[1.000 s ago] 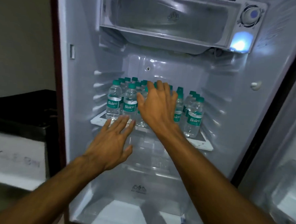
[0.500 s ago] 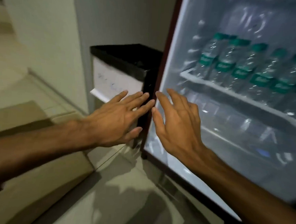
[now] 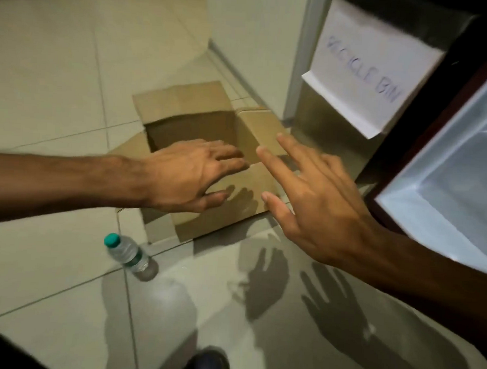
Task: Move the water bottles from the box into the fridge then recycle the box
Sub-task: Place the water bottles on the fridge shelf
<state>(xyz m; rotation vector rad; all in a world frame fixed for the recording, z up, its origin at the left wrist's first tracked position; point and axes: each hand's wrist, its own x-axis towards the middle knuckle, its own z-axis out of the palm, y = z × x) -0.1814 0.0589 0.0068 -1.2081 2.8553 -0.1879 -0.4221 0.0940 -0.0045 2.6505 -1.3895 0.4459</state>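
Cardboard box (image 3: 199, 142) sits open on the tiled floor (image 3: 58, 90), flaps spread, close to the wall corner and just beside the metal bin (image 3: 323, 137) with its paper label (image 3: 367, 66); the box interior looks dark, contents not discernible; left hand (image 3: 189, 173) reaches over the box's near flap, fingers loosely extended, gripping nothing; right hand (image 3: 314, 205) hovers over the box's right side, fingers spread wide, also bare; one water bottle (image 3: 128, 256) with a green cap stands on the floor near the box's front corner, apart from it; open fridge (image 3: 451, 178) at the right edge.
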